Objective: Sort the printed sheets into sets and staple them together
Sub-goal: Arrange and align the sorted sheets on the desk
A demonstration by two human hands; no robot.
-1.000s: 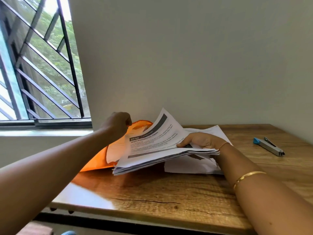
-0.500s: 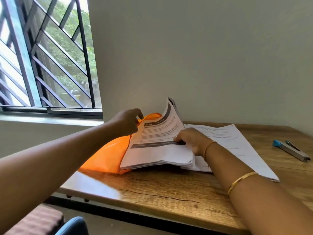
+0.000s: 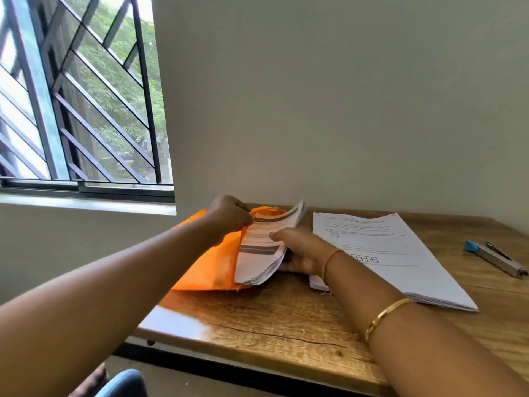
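Observation:
A thick stack of printed sheets (image 3: pixel 262 250) with grey header bars stands tilted on its edge, partly inside an orange cloth bag (image 3: pixel 211 265) at the table's left end. My left hand (image 3: pixel 229 214) pinches the bag's upper rim. My right hand (image 3: pixel 303 250) grips the stack's right side, thumb on top and fingers beneath. A second pile of white printed sheets (image 3: pixel 380 253) lies flat to the right. A silver stapler with a blue end (image 3: pixel 496 257) lies at the far right.
The wooden table (image 3: pixel 286 328) stands against a plain wall, with a barred window (image 3: pixel 80 104) to the left. A blue chair part (image 3: pixel 123 382) shows below the table's front edge.
The stack has tipped up from flat to nearly on edge and shifted left into the orange bag's mouth. The flat pile on the right has come fully into view.

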